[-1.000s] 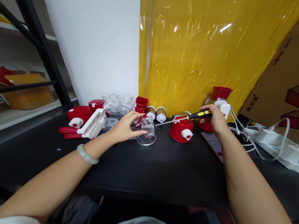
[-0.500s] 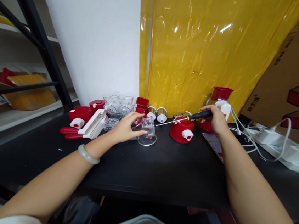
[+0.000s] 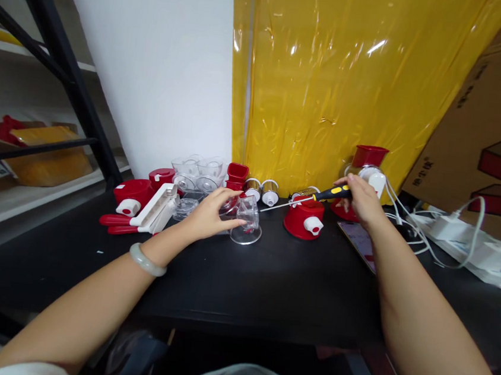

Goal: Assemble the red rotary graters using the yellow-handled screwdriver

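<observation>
My left hand [image 3: 208, 214] grips a clear plastic housing [image 3: 247, 218] that rests on the black table [image 3: 268, 279]. A pale bangle sits on that wrist. My right hand [image 3: 362, 200] is closed round the yellow-and-black handle of a screwdriver [image 3: 316, 195]. Its thin shaft points left over a red base with a white knob [image 3: 304, 218], and the tip ends near the clear housing. Just behind my right hand stands an assembled red, clear and white grinder [image 3: 369, 164].
Red bases [image 3: 132, 193], a white and red handle part [image 3: 155, 208], clear cups [image 3: 196, 173] and metal drums [image 3: 263, 190] crowd the back left. A phone [image 3: 359, 239], a power strip [image 3: 472, 249] and white cables lie right. Yellow film and a cardboard box stand behind.
Hardly anything differs. The screwdriver handle has turned slightly in my right hand, showing its yellow side again; my left hand stays on the clear housing.
</observation>
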The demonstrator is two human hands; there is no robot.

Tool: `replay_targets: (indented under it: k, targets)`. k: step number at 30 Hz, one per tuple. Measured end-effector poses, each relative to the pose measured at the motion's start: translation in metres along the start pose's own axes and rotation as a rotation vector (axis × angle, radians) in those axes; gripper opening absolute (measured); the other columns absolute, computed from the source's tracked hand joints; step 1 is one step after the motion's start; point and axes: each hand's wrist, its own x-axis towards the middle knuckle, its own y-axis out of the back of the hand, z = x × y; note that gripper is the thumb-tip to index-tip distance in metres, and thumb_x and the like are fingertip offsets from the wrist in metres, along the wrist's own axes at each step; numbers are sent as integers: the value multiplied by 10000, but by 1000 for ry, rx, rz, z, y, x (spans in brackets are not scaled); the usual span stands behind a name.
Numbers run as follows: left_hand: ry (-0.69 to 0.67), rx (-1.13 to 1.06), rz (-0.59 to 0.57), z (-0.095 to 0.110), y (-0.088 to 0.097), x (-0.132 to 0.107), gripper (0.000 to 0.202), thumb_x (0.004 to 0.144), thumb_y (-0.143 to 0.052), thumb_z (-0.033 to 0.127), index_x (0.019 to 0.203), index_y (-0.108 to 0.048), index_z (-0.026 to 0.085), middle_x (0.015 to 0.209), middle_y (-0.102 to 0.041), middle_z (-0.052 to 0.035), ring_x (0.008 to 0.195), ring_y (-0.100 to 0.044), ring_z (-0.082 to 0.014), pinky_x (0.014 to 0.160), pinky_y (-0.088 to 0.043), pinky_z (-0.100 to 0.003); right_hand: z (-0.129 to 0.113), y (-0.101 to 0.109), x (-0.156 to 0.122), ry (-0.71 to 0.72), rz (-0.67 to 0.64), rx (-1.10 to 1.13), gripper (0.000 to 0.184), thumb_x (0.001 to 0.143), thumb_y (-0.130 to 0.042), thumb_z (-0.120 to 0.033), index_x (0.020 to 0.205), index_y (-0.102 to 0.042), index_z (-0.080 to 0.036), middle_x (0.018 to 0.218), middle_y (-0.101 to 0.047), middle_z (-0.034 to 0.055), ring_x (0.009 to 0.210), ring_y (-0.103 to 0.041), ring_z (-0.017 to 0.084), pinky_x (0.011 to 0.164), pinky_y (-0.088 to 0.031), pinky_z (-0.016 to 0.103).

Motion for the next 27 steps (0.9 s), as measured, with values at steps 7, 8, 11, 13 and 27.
replay_targets:
  k: [7,8,11,13,27]
  targets:
    - [-6,1,3,0,0,0,622,819,-721,499,1342,-508,237,1292,-570,-98,1212,-556,-251,1071,-446,-461,0,5,5,-98,-73,179,167,772,-537,-334,875,-628,-240,699,-608,14,565,-591,180,507,-522,333]
    - [-5,0,3,0,0,0,620,818,-722,498,1341,-508,242,1290,-570,-97,1211,-557,-254,1069,-448,-467,-1,6,4,-87,-73,170,155,764,-554,-320,873,-632,-242,703,-609,13,564,-590,178,511,-522,331]
    - [-2,-6,3,1,0,0,616,817,-722,497,1341,-506,256,1285,-571,-100,1218,-555,-270,1062,-450,-492,-4,5,1,-42,-57,98,147,805,-583,-387,838,-633,-253,610,-580,2,473,-546,167,471,-487,325]
    - [-5,-9,5,1,0,0,615,819,-719,500,1341,-507,253,1280,-573,-102,1218,-554,-273,1061,-451,-494,-5,4,-1,-20,-57,41,223,841,-567,-475,808,-625,-262,495,-511,-19,382,-470,156,443,-463,330]
    - [-5,-4,5,1,0,1,616,816,-719,506,1334,-514,245,1277,-576,-101,1201,-562,-264,1055,-456,-477,-3,2,1,-17,3,3,144,819,-549,-373,840,-627,-254,567,-562,-2,460,-536,172,483,-501,338]
